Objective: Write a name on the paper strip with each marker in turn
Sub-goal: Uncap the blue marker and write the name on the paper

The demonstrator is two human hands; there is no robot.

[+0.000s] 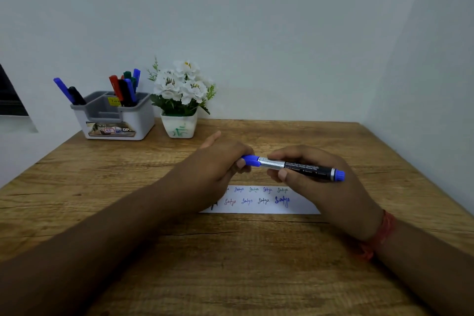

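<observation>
Above the paper strip (259, 200), I see the blue marker (295, 166) held level between both hands, clear of the surface (230, 264). My right hand (318, 179) pinches the barrel, thumb under and fingers curled over the silver band, so that grip is closed round the marker. My left hand (220, 161) curls its fingers round the blue cap (250, 161) at the marker's left end; I cannot tell whether the cap is seated or coming off. The strip lies flat just below the hands, its left end hidden by the left wrist, with two rows of the written name. Further back stand a grey organiser (115, 118) holding more markers and a pot of white flowers (180, 100).
</observation>
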